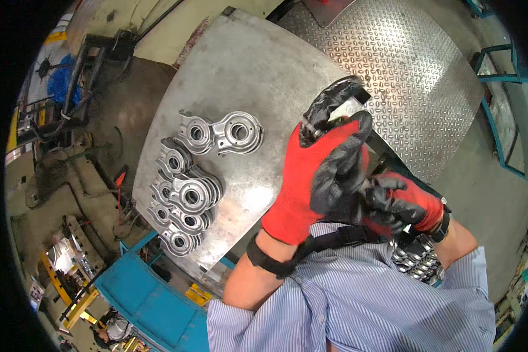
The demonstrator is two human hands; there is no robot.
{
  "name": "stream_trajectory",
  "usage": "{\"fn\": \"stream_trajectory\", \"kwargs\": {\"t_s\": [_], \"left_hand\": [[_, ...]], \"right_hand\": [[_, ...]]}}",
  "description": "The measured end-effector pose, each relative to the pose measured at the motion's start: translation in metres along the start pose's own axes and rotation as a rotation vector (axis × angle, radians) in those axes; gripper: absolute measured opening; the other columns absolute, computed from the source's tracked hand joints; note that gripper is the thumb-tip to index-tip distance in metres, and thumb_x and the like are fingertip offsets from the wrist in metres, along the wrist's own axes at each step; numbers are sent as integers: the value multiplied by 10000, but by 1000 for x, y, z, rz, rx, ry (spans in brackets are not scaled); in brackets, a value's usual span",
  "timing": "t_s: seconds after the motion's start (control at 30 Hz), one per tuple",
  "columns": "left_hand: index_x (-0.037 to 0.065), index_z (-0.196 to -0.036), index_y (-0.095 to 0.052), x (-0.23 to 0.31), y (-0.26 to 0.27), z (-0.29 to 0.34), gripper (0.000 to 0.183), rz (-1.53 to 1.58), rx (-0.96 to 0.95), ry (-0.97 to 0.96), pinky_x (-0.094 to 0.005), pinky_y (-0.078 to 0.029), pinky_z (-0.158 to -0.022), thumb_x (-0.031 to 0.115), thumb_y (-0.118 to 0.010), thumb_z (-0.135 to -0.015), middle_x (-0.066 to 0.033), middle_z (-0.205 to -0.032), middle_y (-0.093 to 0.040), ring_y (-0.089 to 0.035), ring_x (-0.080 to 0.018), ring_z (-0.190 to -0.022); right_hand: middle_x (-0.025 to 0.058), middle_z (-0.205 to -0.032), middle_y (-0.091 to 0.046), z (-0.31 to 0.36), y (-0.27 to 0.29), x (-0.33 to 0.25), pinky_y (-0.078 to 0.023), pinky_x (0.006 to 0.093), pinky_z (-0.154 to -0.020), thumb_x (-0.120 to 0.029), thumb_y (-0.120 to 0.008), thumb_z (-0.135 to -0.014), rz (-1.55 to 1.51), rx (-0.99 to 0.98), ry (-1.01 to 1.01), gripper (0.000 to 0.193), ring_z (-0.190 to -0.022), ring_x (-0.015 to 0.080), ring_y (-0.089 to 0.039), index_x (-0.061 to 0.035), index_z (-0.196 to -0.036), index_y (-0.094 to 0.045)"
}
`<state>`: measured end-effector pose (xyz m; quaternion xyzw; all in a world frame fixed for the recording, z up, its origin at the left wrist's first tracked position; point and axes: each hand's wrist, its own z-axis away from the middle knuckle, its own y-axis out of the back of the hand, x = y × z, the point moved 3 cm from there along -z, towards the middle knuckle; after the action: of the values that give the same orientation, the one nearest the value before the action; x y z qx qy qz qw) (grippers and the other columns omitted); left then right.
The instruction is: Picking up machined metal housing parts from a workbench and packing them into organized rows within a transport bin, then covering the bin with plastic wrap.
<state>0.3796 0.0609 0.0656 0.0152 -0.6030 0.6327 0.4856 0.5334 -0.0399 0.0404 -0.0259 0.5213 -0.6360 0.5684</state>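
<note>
Both of my hands wear red gloves with black coated palms and fingers. My left hand (pixel 322 170) is raised over the right edge of the bare metal table (pixel 234 64). Its fingers curl round beside a pale patch, and I cannot make out what lies in them. Close against its palm is my right hand (pixel 405 202), with fingers bent and partly smeared by motion; whatever it grips is hidden. Left of my hands, on the table, lie several silver metal brackets with round ringed holes. One bracket (pixel 239 132) sits at the far end, and a stacked group (pixel 192 196) lies nearer.
A diamond-tread metal plate (pixel 393 70) adjoins the table at the far right. Below my right wrist, more shiny metal parts (pixel 418 258) are piled. A blue metal surface (pixel 152 293) stands at the near left. Blue frames (pixel 501 132) line the right side.
</note>
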Motion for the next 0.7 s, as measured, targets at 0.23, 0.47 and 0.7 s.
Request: {"fn": "stream_trajectory", "kwargs": {"t_s": [0.23,0.47,0.7], "left_hand": [[40,-1358,-410,0,91,48,657,-1046,357,67,-290,-490,-790,171,-721,-794,-117,-979,-638,-621,-170,-858],[26,-1320,-450,3,122,139,623,-1253,559,171,-361,-487,-815,224,-708,-788,-166,-975,-635,-628,-281,-898],[11,-1328,-420,-9,125,159,667,-1202,624,162,-417,-441,-874,314,-682,-795,-215,-1094,-574,-546,-367,-1032]], "right_hand": [[113,-893,-630,20,92,-13,-481,304,-717,-171,-561,-898,743,800,-59,338,-813,167,-610,-13,-1197,-543],[154,-631,-563,9,150,-37,-429,381,-489,-205,-510,-905,1580,789,91,195,-524,266,-579,-33,-957,-587],[208,-693,-618,-23,165,-67,-476,442,-535,-272,-512,-908,1752,582,-112,293,-578,334,-623,8,-912,-598]]}}
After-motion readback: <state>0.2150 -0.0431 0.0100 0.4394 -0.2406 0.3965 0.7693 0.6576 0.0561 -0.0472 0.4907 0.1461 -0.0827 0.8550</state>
